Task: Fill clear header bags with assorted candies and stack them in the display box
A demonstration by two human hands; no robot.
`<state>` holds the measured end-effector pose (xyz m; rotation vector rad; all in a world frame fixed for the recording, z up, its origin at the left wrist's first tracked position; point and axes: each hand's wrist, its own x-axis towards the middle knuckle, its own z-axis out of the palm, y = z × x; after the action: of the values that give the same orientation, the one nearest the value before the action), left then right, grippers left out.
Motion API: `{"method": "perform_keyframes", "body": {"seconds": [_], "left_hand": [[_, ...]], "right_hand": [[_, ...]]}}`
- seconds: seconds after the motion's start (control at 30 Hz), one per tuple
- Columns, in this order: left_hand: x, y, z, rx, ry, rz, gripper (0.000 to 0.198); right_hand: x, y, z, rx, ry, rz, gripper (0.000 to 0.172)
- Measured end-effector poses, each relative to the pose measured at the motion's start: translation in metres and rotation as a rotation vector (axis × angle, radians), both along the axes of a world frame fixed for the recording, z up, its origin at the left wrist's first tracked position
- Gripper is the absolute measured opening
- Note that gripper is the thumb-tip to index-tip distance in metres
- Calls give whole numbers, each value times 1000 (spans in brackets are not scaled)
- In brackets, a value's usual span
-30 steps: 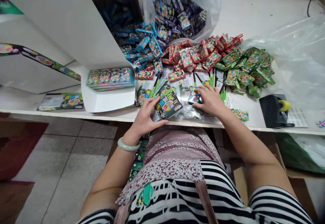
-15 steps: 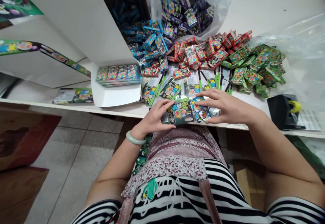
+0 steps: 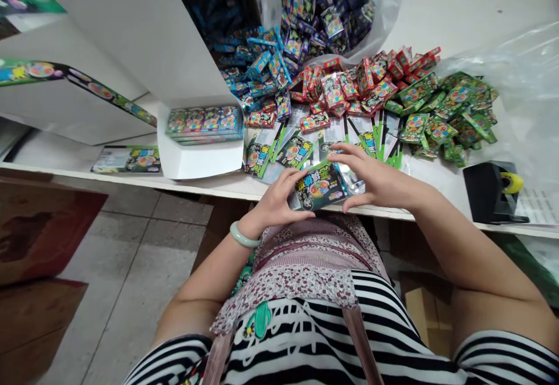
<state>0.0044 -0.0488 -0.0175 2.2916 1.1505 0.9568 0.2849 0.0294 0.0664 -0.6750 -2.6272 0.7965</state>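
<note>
At the worktop's front edge, right in front of you, your left hand (image 3: 277, 198) is curled partly closed, pinching the green packet (image 3: 318, 187) by its left side. Your right hand (image 3: 375, 178) arches half open, thumb below and fingers above a clear sleeve (image 3: 351, 178) against the packet's right end. Both sit so near the edge of the worktop (image 3: 56, 151) that a slip on the slick sleeve could send the packet over it to the floor. A careless reach could also disturb the flat cards (image 3: 301, 149) or the loose red packs (image 3: 358, 85), green packs (image 3: 454, 120) and blue packs (image 3: 257, 64), all too heaped to count. You have two hands, one packet, one sleeve, one tape dispenser (image 3: 493, 193) and one white box (image 3: 201, 161) showing four packs (image 3: 204, 123) side by side.
</note>
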Motion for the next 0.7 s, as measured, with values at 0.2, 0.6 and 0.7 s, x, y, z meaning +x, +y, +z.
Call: {"method": "perform_keyframes", "body": {"seconds": [0.2, 0.6, 0.7], "left_hand": [[3, -9, -10, 104, 8, 205, 98], [51, -23, -15, -450, -664, 117, 72], [46, -27, -12, -530, -611, 28, 74]], "right_hand": [[-4, -28, -26, -76, 136, -238, 48], [-19, -67, -73, -501, 722, -741, 46], [-28, -78, -81, -575, 794, -803, 40]]}}
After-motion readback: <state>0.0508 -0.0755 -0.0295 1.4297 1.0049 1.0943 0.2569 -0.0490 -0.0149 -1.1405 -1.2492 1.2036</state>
